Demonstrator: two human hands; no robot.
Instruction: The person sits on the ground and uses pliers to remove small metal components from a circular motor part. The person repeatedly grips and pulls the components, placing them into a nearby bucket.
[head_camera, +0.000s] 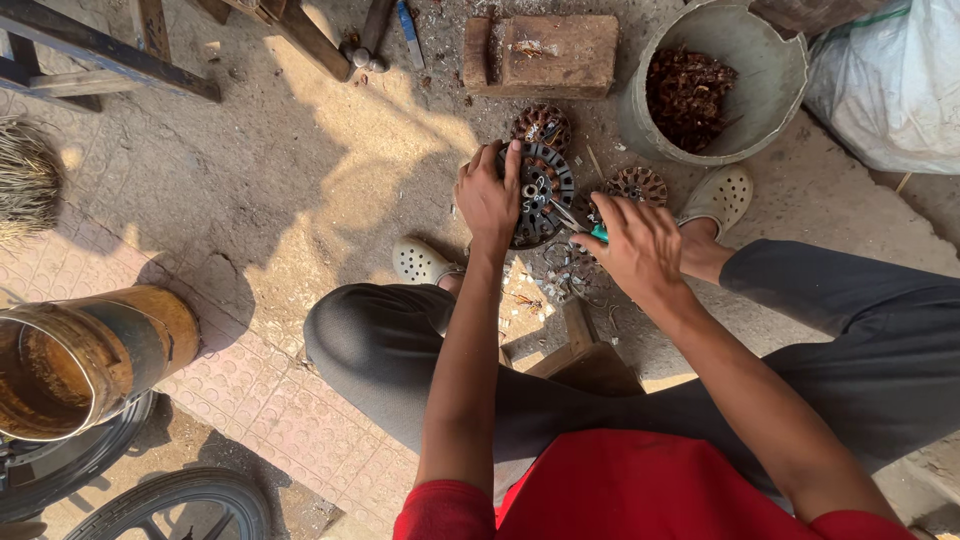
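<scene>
Sunlit concrete floor (300, 170), scrap about. Left hand (487, 197) pressed flat, fingers spread, on round dark metal motor stator (540, 190) lying flat. Right hand (640, 245) clenched on teal-handled pliers (575, 220), tips pointing left into stator, just beside it.

Looked down from head camera. My left hand (487, 195) pressed flat on dark round motor stator (540, 185) on ground. My right hand (637, 245) gripped teal-handled pliers (580, 222) at its edge. Two copper-wound stators (541, 126) lay just beside; grey bucket (770, 90) of copper scrap stood near.
</scene>
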